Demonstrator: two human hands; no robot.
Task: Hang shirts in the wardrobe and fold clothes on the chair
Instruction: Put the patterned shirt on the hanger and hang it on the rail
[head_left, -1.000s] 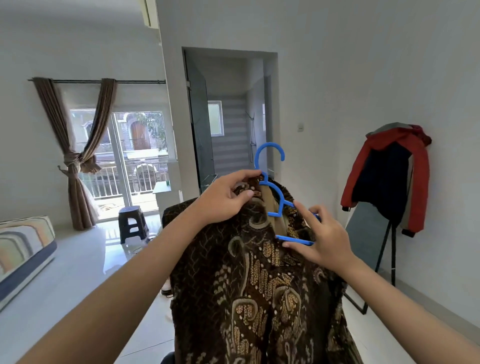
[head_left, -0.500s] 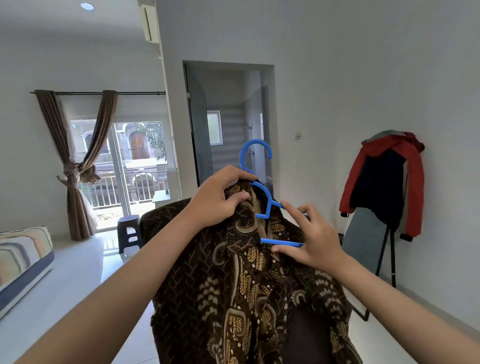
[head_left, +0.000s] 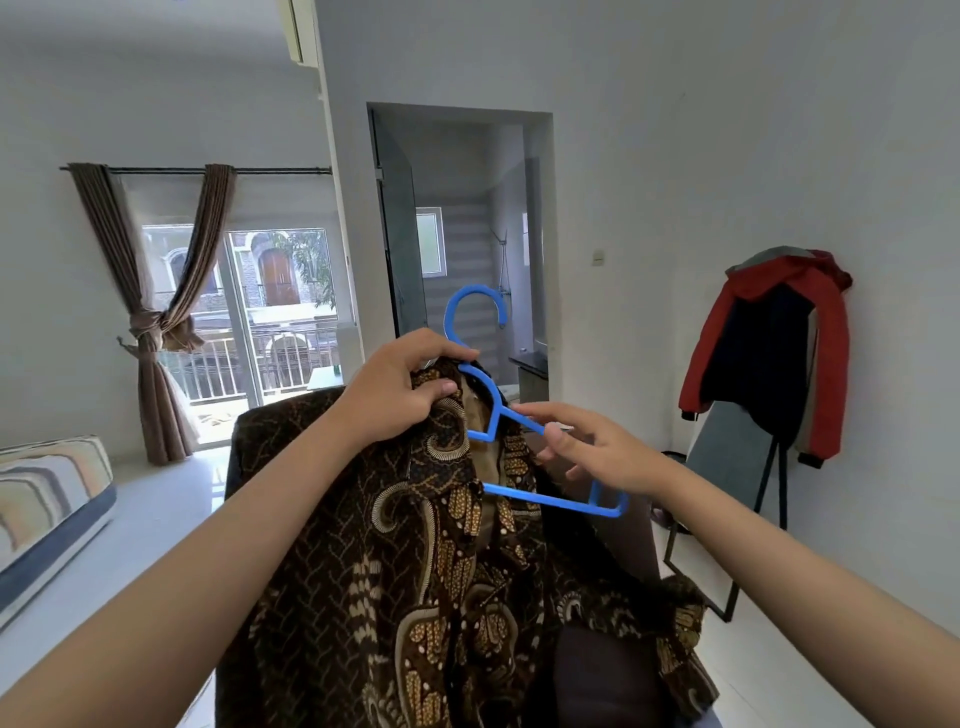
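Note:
A brown batik shirt (head_left: 415, 582) hangs in front of me, held up at chest height. My left hand (head_left: 400, 395) grips its collar together with the neck of a blue plastic hanger (head_left: 550, 499), whose hook (head_left: 470, 306) points up. My right hand (head_left: 597, 452) pinches the hanger's right arm between thumb and forefinger, the other fingers loosely spread. The hanger's right end sticks out bare beyond the shirt; its left side is hidden inside the fabric.
A red and navy jacket (head_left: 769, 353) drapes over a standing mirror (head_left: 722, 467) by the right wall. An open doorway (head_left: 462, 249) lies straight ahead. A striped mattress (head_left: 47, 499) lies at left, and tied brown curtains (head_left: 161, 312) frame the balcony door.
The shirt's right shoulder has slipped off the hanger, leaving its right end bare. My right hand moved from the lower bar to the hanger's upper arm. The view tilted up slightly.

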